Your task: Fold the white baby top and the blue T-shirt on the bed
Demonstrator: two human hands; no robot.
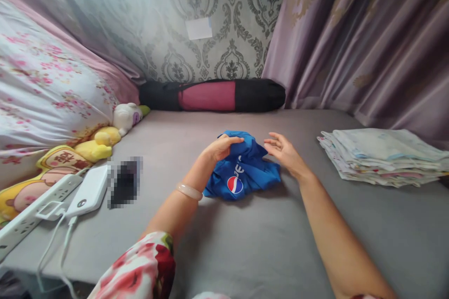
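In the head view, a crumpled blue cloth item point(252, 175) lies in the middle of the grey sheet. It bears a round red, white and blue logo and part of some white lettering; whether it is a bag or a garment I cannot tell. My left hand point(222, 148) grips its upper left part, the thumb lying across the fabric and the other fingers partly hidden. Beside the cloth's upper right edge is my right hand point(286, 154), fingers apart and holding nothing. Its fingertips are very close to the fabric; contact is unclear.
A stack of folded pale cloths point(382, 156) sits at right. On the left are a power strip point(42, 215), a white power bank point(89, 191) with cables, a blurred-out dark object point(124, 182) and plush toys point(94, 147). A black and pink roll bag point(210, 96) lies along the wall.
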